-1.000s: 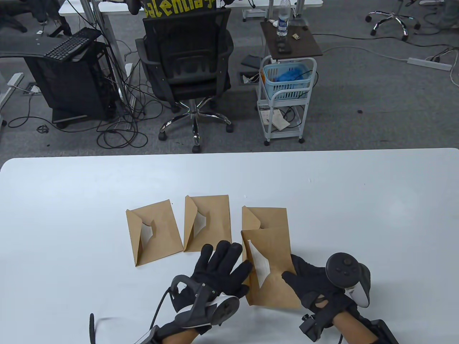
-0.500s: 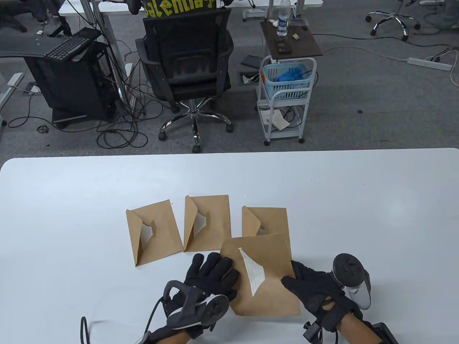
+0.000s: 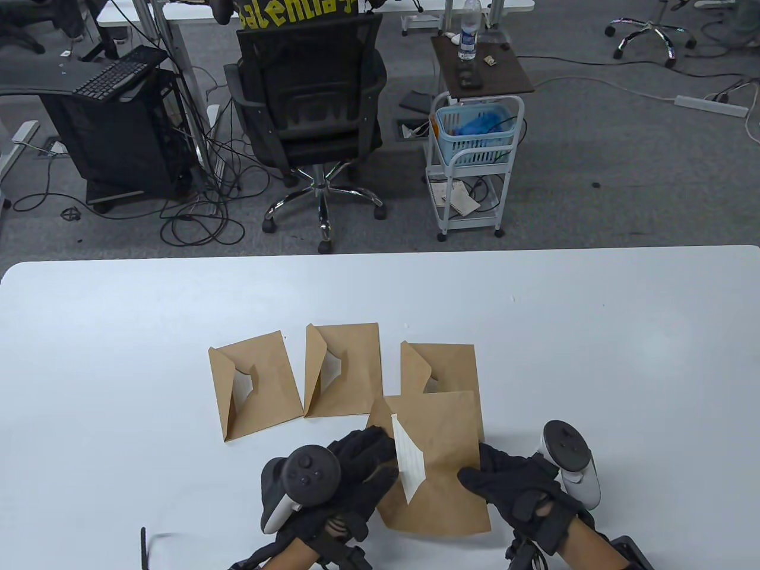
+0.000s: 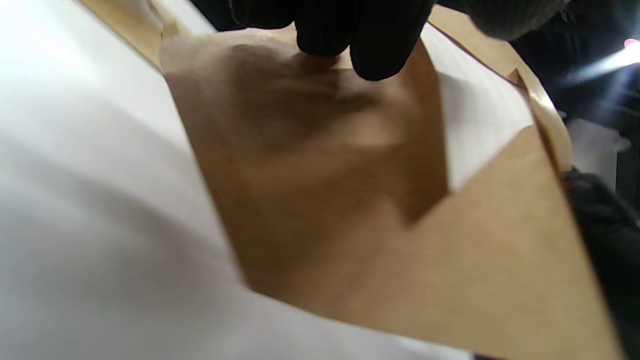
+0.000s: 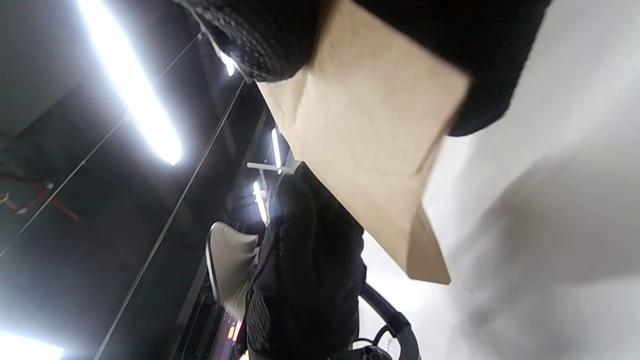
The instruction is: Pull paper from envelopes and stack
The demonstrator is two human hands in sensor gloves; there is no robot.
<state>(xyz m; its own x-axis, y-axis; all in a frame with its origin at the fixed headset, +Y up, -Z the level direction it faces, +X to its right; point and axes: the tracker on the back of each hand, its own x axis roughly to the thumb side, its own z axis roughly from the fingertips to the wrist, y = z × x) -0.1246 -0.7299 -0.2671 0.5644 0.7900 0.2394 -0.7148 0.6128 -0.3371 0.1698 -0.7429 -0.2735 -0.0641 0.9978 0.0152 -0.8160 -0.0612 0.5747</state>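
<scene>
From the table view we see four brown envelopes on the white tabletop (image 3: 119,332): three in a row farther back, and the nearest envelope (image 3: 442,469) held between our hands just in front of them, overlapping the right one of the row (image 3: 448,365). Our right hand (image 3: 516,490) grips its right edge, thumb on top; our left hand (image 3: 356,475) rests on its left flap, beside the white paper (image 3: 408,460) showing in the opening. In the left wrist view the fingertips (image 4: 367,45) press on the raised flap, and the paper (image 4: 475,130) lies bare beside them, not yet pinched. In the right wrist view the thumb and fingers close firmly on the envelope's corner (image 5: 370,140). We judge both envelope and paper light, thin and floppy, easily creased and fairly slick under gloves, so the best hold is a pinch on the paper's exposed edge while the right hand anchors the envelope.
</scene>
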